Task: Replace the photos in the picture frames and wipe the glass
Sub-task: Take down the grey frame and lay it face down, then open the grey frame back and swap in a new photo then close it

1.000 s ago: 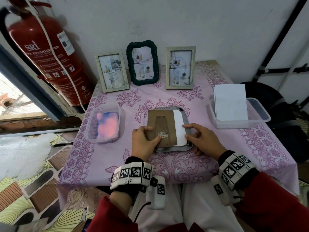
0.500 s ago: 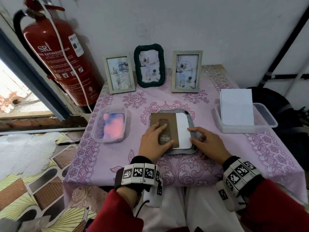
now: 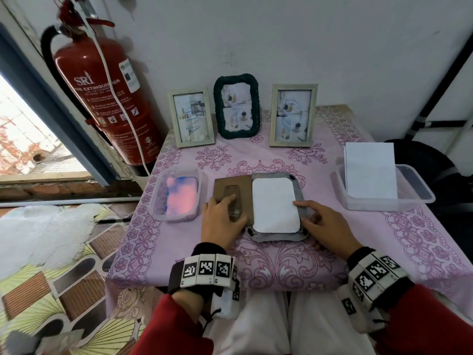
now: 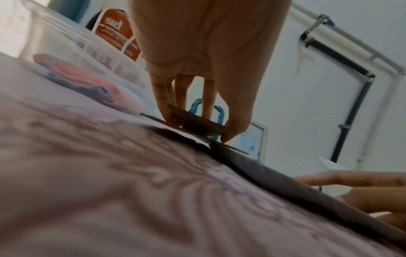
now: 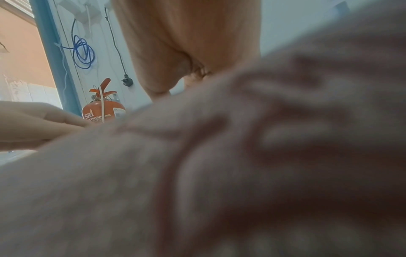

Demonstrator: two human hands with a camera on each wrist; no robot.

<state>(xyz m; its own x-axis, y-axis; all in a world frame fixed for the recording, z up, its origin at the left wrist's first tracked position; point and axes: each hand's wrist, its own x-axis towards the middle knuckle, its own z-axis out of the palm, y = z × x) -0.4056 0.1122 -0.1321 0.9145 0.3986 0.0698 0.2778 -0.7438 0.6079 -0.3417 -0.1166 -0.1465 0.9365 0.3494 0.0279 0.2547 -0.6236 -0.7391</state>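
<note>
Two hands: left hand [image 3: 223, 221] grip pinches backing board [image 3: 234, 198], right hand [image 3: 326, 224] fingers flat on frame [image 3: 298, 190]

A grey frame [image 3: 299, 198] lies face down on the pink tablecloth [image 3: 281, 265], a white sheet [image 3: 275, 204] in its opening. Left hand [image 3: 222, 221] grips the brown backing board [image 3: 231, 185] by its stand, just left of the sheet. Right hand [image 3: 325, 226] rests with straight fingers on the frame's right edge. Three framed photos stand upright along the wall.
</note>
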